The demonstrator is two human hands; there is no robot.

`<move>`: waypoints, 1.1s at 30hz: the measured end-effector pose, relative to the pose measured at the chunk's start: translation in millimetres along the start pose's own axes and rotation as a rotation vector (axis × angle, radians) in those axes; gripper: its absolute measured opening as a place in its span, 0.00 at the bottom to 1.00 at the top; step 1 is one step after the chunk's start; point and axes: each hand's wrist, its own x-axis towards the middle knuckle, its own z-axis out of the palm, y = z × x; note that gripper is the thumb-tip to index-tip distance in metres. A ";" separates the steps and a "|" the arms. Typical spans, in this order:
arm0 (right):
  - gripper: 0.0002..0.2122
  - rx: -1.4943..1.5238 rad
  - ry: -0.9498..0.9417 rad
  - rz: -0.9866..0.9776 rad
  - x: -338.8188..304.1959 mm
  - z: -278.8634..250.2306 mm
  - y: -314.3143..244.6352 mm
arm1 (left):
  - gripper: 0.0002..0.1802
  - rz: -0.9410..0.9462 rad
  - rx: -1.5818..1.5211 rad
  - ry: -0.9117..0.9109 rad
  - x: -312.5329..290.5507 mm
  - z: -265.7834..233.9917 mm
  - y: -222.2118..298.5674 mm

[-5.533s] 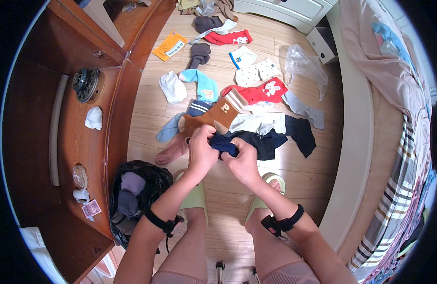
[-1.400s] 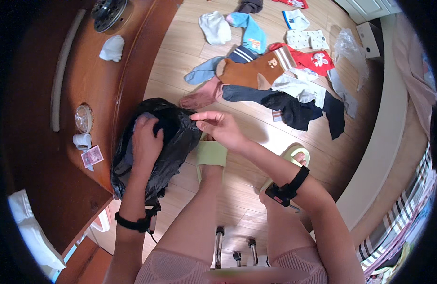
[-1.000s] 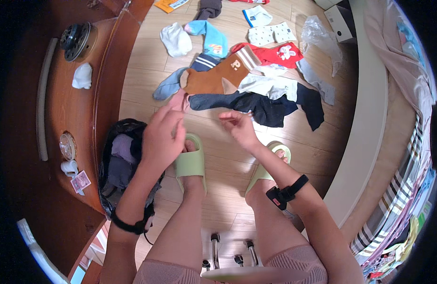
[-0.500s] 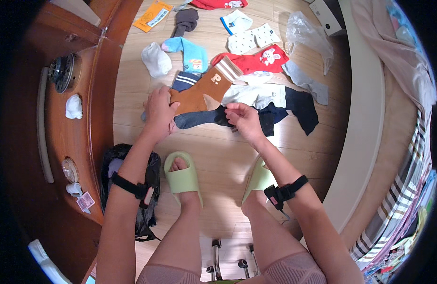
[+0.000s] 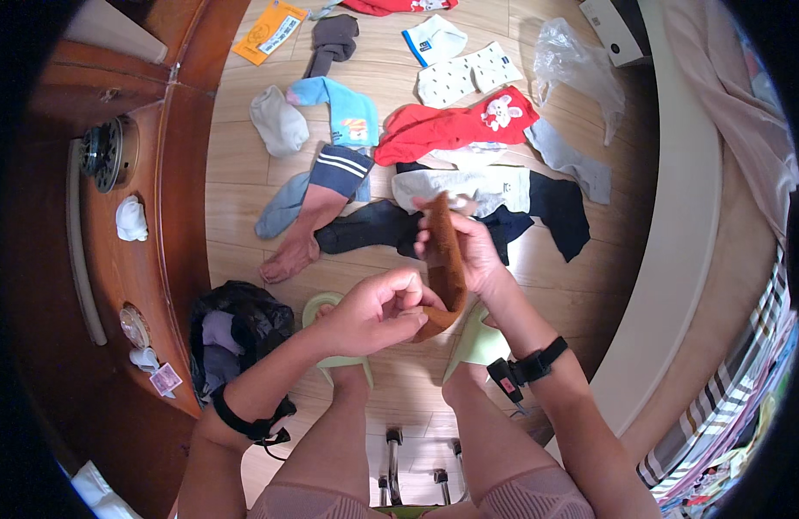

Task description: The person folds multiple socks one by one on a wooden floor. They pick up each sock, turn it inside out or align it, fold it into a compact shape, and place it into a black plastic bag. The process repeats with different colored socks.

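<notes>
A brown sock (image 5: 449,272) hangs folded on edge between my hands, above the floor and in front of my feet. My left hand (image 5: 373,311) is closed on its lower end. My right hand (image 5: 473,251) grips it higher up, fingers partly behind the cloth. Beyond them lie a dark grey sock (image 5: 356,230), a navy-topped sock with white stripes and a pinkish foot (image 5: 317,203), and a pale grey sock (image 5: 460,185). A red sock with a white rabbit (image 5: 451,127) lies farther back, near a light blue sock (image 5: 352,112).
A black plastic bag (image 5: 274,320) holding cloth stands left of my green slippers (image 5: 473,346). At the far side are an orange packet (image 5: 268,33), a clear plastic bag (image 5: 572,69) and a white box (image 5: 609,30). A wooden cabinet (image 5: 179,259) borders the left.
The brown sock has been lifted off the pile and drawn toward me, turning edge-on. My left hand moved right and nearer. The striped sock beneath is now uncovered.
</notes>
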 end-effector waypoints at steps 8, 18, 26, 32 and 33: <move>0.13 -0.136 0.264 -0.228 -76.4 -43.1 -38.7 | 0.13 -0.041 -0.022 0.361 -7.0 -38.7 -26.9; 0.15 -0.512 0.537 -0.124 -78.2 -68.8 -14.0 | 0.12 -0.178 0.316 0.535 -5.3 -96.8 -100.5; 0.18 -0.992 0.747 -0.234 -82.0 -65.8 -14.4 | 0.09 0.156 0.959 0.908 -2.8 -118.4 -64.0; 0.16 -1.221 0.863 -0.482 -86.7 -65.1 -17.1 | 0.13 0.154 1.293 1.064 2.1 -147.3 -59.4; 0.15 -1.310 0.918 -0.531 -85.2 -62.4 -17.5 | 0.15 0.121 1.235 1.102 3.4 -153.3 -64.7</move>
